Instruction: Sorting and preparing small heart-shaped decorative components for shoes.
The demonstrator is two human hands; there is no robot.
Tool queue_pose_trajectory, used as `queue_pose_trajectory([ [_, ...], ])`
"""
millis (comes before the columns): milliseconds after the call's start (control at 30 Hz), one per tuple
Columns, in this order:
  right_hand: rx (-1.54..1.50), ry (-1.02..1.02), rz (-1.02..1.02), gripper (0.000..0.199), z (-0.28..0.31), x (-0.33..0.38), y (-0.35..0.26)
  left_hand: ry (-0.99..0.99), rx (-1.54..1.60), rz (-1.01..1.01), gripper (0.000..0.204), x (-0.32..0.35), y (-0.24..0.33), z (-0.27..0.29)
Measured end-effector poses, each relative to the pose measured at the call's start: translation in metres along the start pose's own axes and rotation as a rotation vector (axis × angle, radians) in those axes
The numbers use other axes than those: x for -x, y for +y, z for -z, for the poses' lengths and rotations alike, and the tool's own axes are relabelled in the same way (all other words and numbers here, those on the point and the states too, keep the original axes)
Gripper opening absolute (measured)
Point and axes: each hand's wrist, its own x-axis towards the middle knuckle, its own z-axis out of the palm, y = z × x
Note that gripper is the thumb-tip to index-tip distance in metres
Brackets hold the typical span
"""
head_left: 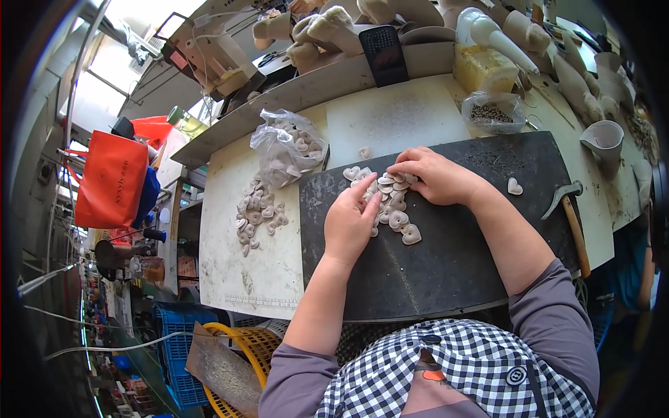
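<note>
A cluster of small beige heart-shaped pieces [398,217] lies on a dark slab [446,265] on the workbench. My left hand [350,223] rests flat at the cluster's left side, fingertips touching the pieces. My right hand [431,174] lies over the cluster's top, fingers curled onto the hearts. Whether either hand grips a piece is hidden. One single heart [515,186] sits apart to the right on the slab, another [364,152] above on the white board.
A loose heap of hearts [256,212] and a clear plastic bag [286,146] with more lie left on the white board [244,272]. A hammer [573,219] lies right. A glue bottle [491,31], a bag of small nails [493,111], a black phone [384,54], shoe lasts behind.
</note>
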Motion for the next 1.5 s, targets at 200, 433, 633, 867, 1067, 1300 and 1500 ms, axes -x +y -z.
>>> queue_pose_trajectory([
  [200, -0.052, -0.027, -0.015, 0.030, 0.004, -0.003, -0.002, -0.129, -0.427, -0.035, 0.034, 0.005, 0.015, 0.001],
  [433, -0.027, 0.176, 0.003, 0.022, -0.001, -0.006, 0.012, -0.087, 0.044, 0.095, 0.025, -0.006, 0.009, 0.001],
  [633, -0.746, 0.360, -0.222, 0.019, -0.004, -0.011, -0.001, -0.175, 0.819, 0.392, 0.033, -0.022, 0.009, 0.003],
  [867, -0.494, 0.349, 0.039, 0.027, -0.004, -0.009, -0.023, -0.376, 1.354, 0.602, 0.057, -0.033, 0.017, -0.009],
  [1067, -0.746, 0.491, -0.177, 0.024, -0.021, -0.010, 0.004, 0.010, 1.545, 0.671, 0.031, -0.086, -0.026, 0.016],
  [1300, -0.604, 0.500, -0.205, 0.023, -0.022, -0.012, 0.009, 0.398, 1.533, 0.802, 0.034, -0.181, -0.099, 0.096],
  [1500, -0.547, 0.491, -0.237, 0.023, -0.019, -0.012, 0.012, 0.449, 1.186, 0.585, 0.068, -0.188, -0.108, 0.098],
])
